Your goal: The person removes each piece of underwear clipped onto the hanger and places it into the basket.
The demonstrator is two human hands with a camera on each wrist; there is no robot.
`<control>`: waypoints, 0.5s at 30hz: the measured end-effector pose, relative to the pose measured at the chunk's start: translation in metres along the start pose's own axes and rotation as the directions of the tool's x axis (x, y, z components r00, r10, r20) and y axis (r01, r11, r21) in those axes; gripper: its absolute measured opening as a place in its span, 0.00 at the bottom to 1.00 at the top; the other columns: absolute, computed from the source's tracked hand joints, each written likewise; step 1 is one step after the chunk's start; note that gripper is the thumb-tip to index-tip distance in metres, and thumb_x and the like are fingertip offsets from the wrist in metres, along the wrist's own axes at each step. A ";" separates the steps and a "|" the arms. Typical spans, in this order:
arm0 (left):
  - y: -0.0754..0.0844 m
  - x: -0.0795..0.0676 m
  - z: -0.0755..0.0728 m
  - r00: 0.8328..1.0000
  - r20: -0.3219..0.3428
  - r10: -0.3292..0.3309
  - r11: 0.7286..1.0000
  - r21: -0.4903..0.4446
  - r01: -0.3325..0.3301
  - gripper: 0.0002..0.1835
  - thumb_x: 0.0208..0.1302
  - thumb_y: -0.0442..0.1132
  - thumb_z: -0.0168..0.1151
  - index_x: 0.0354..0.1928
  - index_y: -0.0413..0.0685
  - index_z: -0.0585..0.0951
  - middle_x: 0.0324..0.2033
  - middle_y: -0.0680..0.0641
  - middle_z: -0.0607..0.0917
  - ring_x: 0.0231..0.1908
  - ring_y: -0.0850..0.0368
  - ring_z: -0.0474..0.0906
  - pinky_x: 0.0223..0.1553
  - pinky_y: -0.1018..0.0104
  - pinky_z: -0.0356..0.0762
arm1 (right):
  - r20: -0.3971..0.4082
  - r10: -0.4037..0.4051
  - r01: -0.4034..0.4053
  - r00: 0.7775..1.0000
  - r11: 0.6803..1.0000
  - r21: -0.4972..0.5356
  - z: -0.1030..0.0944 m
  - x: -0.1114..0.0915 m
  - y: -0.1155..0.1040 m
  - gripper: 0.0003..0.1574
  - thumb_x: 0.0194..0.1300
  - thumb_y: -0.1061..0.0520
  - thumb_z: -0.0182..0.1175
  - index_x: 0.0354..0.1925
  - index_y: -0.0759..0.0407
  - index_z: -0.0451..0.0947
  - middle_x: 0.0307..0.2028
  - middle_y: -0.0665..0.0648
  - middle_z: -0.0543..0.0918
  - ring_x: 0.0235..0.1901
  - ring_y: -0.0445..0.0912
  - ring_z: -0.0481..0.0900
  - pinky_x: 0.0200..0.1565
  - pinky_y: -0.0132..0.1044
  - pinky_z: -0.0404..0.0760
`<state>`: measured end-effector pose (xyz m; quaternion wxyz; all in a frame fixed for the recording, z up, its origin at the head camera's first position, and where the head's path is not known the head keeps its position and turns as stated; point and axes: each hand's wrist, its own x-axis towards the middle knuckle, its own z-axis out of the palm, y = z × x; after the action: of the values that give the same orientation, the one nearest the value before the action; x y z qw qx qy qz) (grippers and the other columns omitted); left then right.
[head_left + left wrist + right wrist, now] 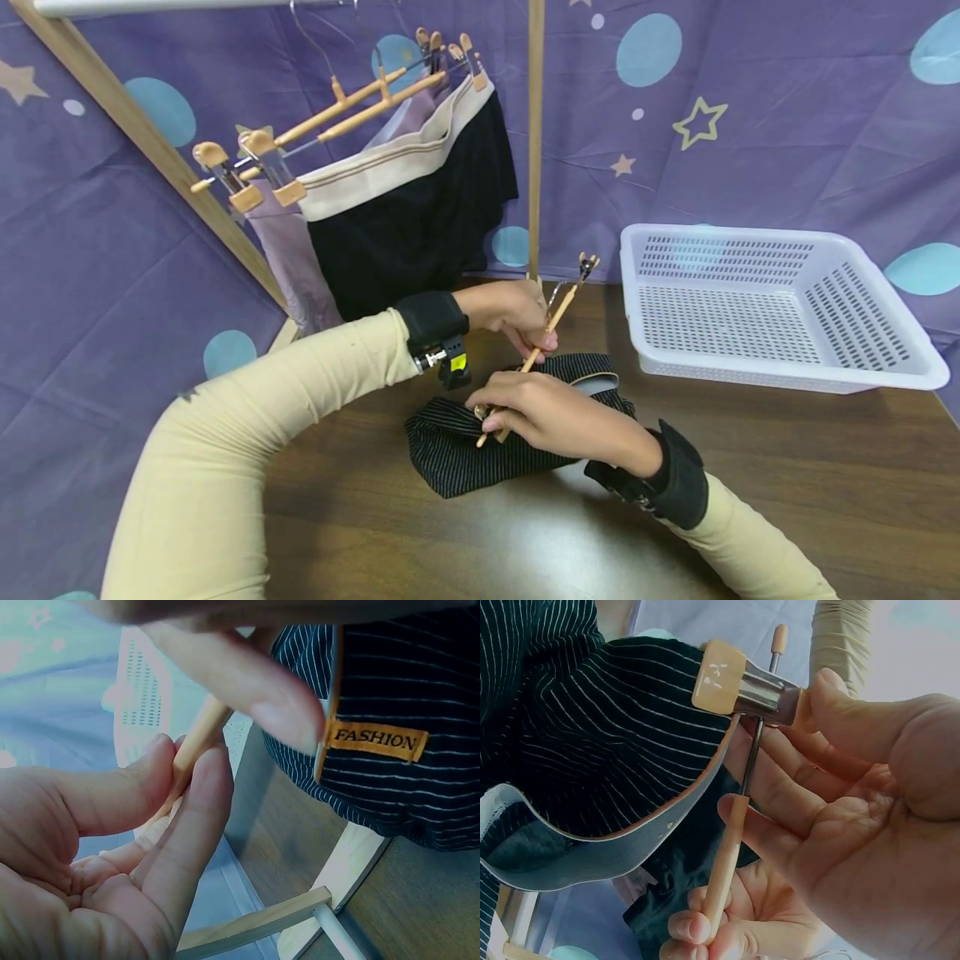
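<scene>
Now a wooden hanger (551,321) is being held over striped shorts (480,442) lying on the table (750,500); the right hand (547,412) is pinching its clip (739,686) (on the waistband), the left hand (510,312) gripping its bar. Likely risk: the band slipping free if the pinch is loosening.
</scene>
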<state>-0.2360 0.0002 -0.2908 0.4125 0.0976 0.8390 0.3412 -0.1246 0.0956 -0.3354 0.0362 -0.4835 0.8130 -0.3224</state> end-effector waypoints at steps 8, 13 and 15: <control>0.000 0.002 0.004 1.000 -0.022 0.005 1.000 -0.014 -0.005 0.07 0.61 0.20 0.57 0.28 0.32 0.80 0.21 0.45 0.82 0.20 0.58 0.81 0.19 0.73 0.84 | 0.015 -0.003 0.003 1.000 1.000 -0.001 -0.001 0.000 0.001 0.11 0.64 0.62 0.62 0.45 0.63 0.82 0.34 0.53 0.85 0.31 0.36 0.79 0.38 0.34 0.86; -0.001 0.004 0.004 1.000 -0.025 0.002 0.999 -0.039 -0.002 0.07 0.61 0.20 0.58 0.28 0.33 0.80 0.21 0.45 0.82 0.20 0.58 0.81 0.19 0.74 0.84 | 0.046 0.016 -0.017 0.999 1.000 0.014 -0.003 0.002 0.001 0.15 0.64 0.63 0.62 0.49 0.64 0.82 0.36 0.56 0.87 0.30 0.38 0.82 0.35 0.32 0.86; 0.000 0.003 0.004 1.000 -0.026 0.009 0.999 -0.044 -0.010 0.07 0.61 0.20 0.58 0.27 0.33 0.80 0.21 0.44 0.82 0.19 0.58 0.81 0.19 0.73 0.84 | 0.050 0.017 -0.017 0.999 1.000 0.004 -0.004 0.003 0.002 0.14 0.63 0.62 0.63 0.48 0.63 0.83 0.37 0.56 0.88 0.32 0.38 0.81 0.37 0.32 0.87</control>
<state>-0.2351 0.0034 -0.2947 0.4021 0.0882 0.8359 0.3631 -0.1293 0.0956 -0.3319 0.0603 -0.4843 0.8152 -0.3118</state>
